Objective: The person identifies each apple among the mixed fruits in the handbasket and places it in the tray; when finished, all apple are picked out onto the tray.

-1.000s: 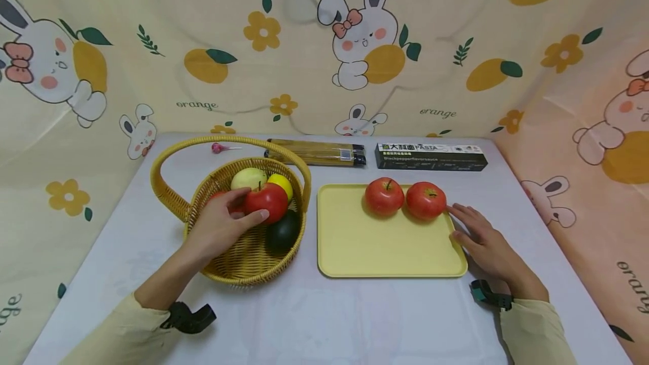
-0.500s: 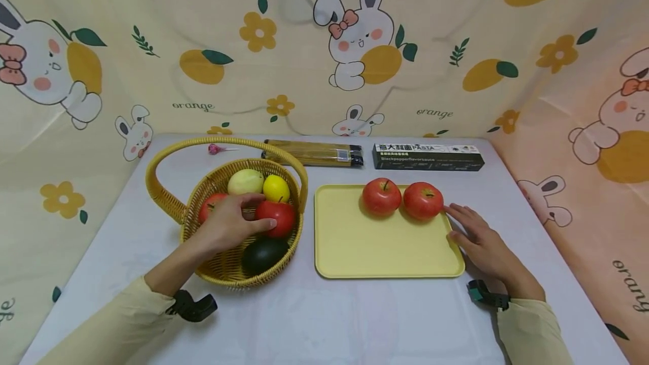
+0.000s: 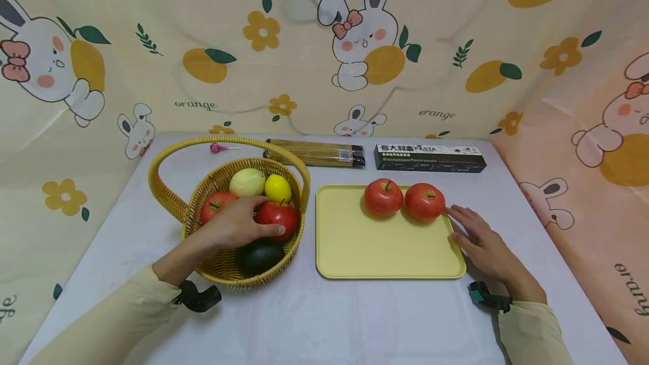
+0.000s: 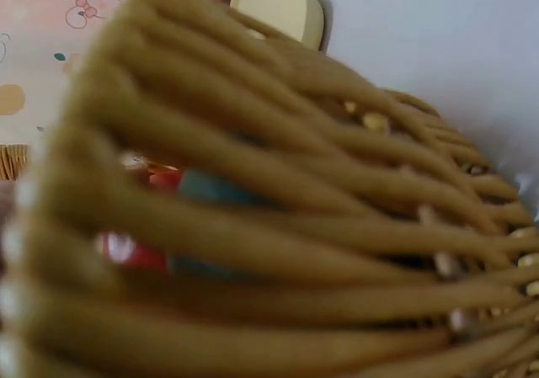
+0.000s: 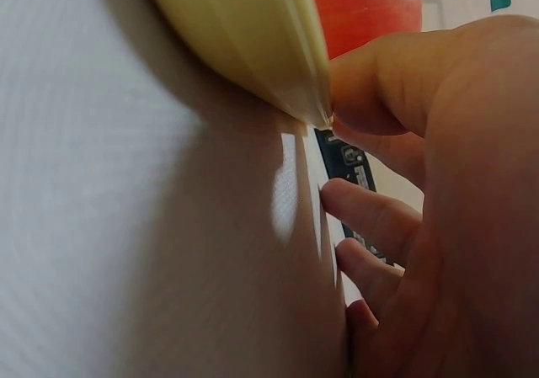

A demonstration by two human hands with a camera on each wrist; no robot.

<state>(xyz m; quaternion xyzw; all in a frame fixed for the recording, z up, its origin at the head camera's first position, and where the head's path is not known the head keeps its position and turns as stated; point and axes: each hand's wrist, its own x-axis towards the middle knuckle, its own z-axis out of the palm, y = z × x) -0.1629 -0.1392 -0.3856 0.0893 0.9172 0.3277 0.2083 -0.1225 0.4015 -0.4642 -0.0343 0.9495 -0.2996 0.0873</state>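
Observation:
In the head view a yellow wicker basket (image 3: 218, 269) with a tall handle stands at left. My left hand (image 3: 235, 224) reaches into it and holds a red apple (image 3: 280, 217) between thumb and fingers. Another red apple (image 3: 215, 205), a pale green fruit (image 3: 247, 182), a yellow lemon (image 3: 278, 188) and a dark green avocado (image 3: 259, 258) lie in the basket. The yellow tray (image 3: 380, 258) bears two red apples (image 3: 383, 197). My right hand (image 3: 484, 244) is at its right edge, thumb touching the rim, fingers extended. Basket weave (image 4: 253, 226) hides the left hand's work in the left wrist view.
Behind the tray lies a black pasta box (image 3: 430, 159). Packs of spaghetti (image 3: 314, 153) lie behind the basket, next to a small pink object (image 3: 217, 147). A patterned cloth (image 3: 304, 44) hangs around the table's back and sides.
My left hand has moved the red apple right and down within the basket, uncovering the lemon and the other apple. The avocado has shifted left and toward me. The right hand stays put.

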